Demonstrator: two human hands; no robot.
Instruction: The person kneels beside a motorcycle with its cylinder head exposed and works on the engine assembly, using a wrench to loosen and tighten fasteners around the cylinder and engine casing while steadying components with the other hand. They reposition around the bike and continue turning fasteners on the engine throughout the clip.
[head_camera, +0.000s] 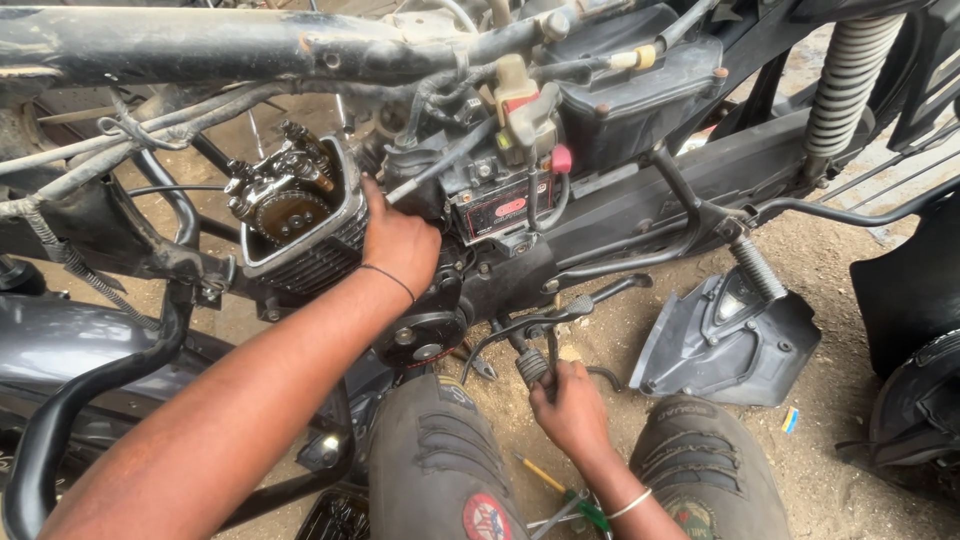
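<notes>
A stripped motorcycle lies across the view, its dirty frame tube (200, 45) along the top. My left hand (400, 240) rests against the side of the open engine cylinder head (300, 215), where a timing sprocket (285, 212) and rocker parts show. A thin black band circles that wrist. My right hand (572, 405) is lower down, closed around the ribbed kick-starter pedal (533, 366) near the ground. A metal bangle sits on that wrist. My knees in worn grey trousers (440, 460) are in front of the engine.
A black plastic cover (725, 340) lies on the dirt at right. A screwdriver with a yellow and green handle (560, 490) lies between my knees. A rear shock spring (850, 75) is top right, a tyre (915, 400) far right, a dark fuel tank (60, 345) left.
</notes>
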